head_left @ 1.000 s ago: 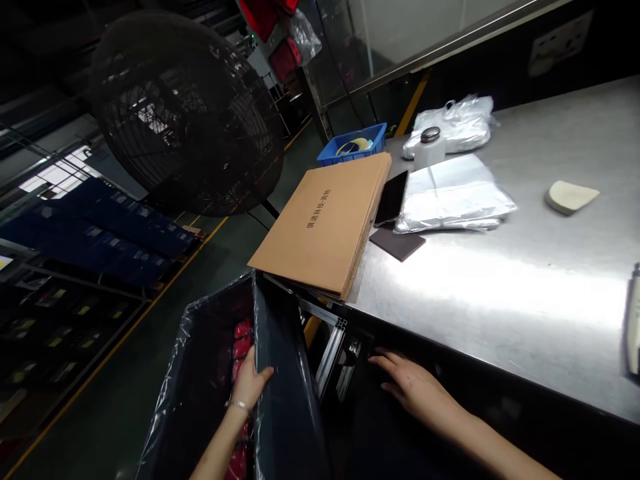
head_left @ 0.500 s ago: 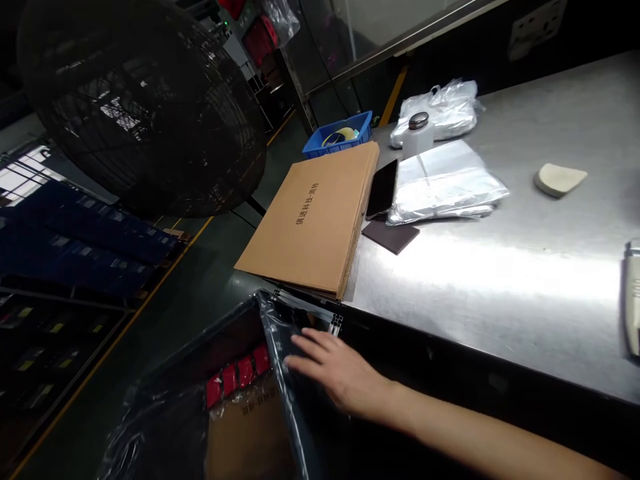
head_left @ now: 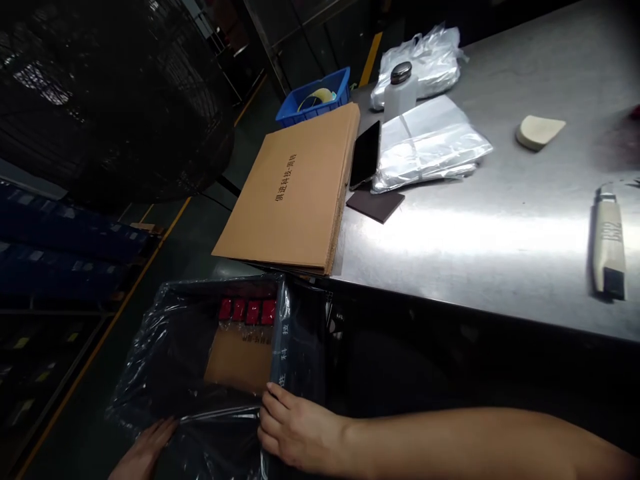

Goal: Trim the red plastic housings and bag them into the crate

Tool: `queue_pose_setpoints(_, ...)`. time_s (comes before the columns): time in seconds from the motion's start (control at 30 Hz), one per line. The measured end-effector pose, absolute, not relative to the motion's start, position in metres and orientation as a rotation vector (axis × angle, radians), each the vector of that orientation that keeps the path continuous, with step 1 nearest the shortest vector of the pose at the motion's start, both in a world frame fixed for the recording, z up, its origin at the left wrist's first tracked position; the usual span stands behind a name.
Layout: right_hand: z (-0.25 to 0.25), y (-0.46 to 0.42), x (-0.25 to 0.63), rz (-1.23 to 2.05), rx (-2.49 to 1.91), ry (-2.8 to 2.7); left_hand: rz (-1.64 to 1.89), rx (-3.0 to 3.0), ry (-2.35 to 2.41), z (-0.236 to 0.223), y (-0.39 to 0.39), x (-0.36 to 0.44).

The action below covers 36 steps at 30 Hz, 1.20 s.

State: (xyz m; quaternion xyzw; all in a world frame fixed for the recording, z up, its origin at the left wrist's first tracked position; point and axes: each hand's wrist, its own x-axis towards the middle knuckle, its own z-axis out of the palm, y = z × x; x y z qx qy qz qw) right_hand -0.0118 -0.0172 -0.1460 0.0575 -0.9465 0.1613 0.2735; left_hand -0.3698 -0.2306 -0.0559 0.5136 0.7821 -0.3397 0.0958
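Observation:
A black bin [head_left: 300, 333] lined with a clear plastic bag stands on the floor beside the steel table [head_left: 475, 227]. Inside lie a brown cardboard sheet [head_left: 240, 360] and a row of red parts [head_left: 247, 311]. My right hand [head_left: 295, 427] grips the bin's near corner, fingers curled over the plastic-covered rim. My left hand [head_left: 145, 453] rests on the near left rim at the bottom edge of the view, fingers stretched flat on the plastic.
A stack of flat cardboard [head_left: 295, 193] overhangs the table's left end. A phone [head_left: 365, 155], a dark pad [head_left: 375, 205], foil bags [head_left: 430, 143], a white bottle [head_left: 400, 90], a beige wedge [head_left: 537, 131] and a white tool [head_left: 609, 243] lie on it. A blue tray [head_left: 315, 107] and a large fan [head_left: 100, 100] stand behind.
The view has tilted down and the bin now lies flatter below me. My right hand slid from the bin's far side to its near corner. My left hand has come back into view.

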Motion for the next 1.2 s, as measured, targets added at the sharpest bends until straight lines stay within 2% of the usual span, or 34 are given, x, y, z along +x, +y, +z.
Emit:
queue_pose_setpoints(0.13,-0.145,-0.029,-0.004,0.545,0.195,-2.523,-1.153,1.524,2.386,-0.057,-0.200,-0.365)
queue_pose_setpoints(0.3,-0.152,-0.015,0.042,0.888,0.189,-2.488,-1.058,1.635,2.604,-0.039,-0.129,-0.331)
queue_pose_setpoints(0.33,-0.157,-0.008,0.054,0.994,0.137,-2.485,-0.974,1.691,2.665,-0.035,-0.113,-0.307)
queue_pose_setpoints(0.4,-0.171,0.010,0.072,1.240,-0.047,-2.460,-0.284,1.919,2.756,-0.032,-0.086,-0.242)
queue_pose_setpoints(0.43,-0.179,0.020,0.077,1.373,-0.172,-2.426,-0.065,2.034,2.662,-0.036,-0.078,-0.204)
queue_pose_setpoints(0.47,-0.187,0.031,0.079,1.504,-0.312,-2.373,-0.010,2.181,2.506,-0.042,-0.073,-0.167)
queue_pose_setpoints(0.57,-0.210,0.062,0.062,1.874,-0.737,-2.134,-0.490,2.556,2.027,-0.081,-0.077,-0.083)
queue_pose_setpoints(0.63,-0.219,0.077,0.041,2.090,-0.944,-1.944,-0.804,2.643,1.858,-0.109,-0.085,-0.066)
queue_pose_setpoints(0.7,-0.223,0.084,0.022,2.261,-1.090,-1.749,-0.916,2.631,1.807,-0.125,-0.085,-0.072)
queue_pose_setpoints(0.87,-0.228,0.079,0.005,2.514,-1.288,-1.304,-0.881,2.593,1.814,-0.102,-0.070,-0.092)
queue_pose_setpoints(1.0,-0.230,0.081,-0.002,2.588,-1.327,-0.988,-0.776,2.561,1.801,-0.086,-0.078,-0.079)
queue_pose_setpoints(1.2,-0.220,0.100,-0.025,2.598,-1.179,-0.586,-0.771,2.612,1.390,-0.143,-0.077,-0.072)
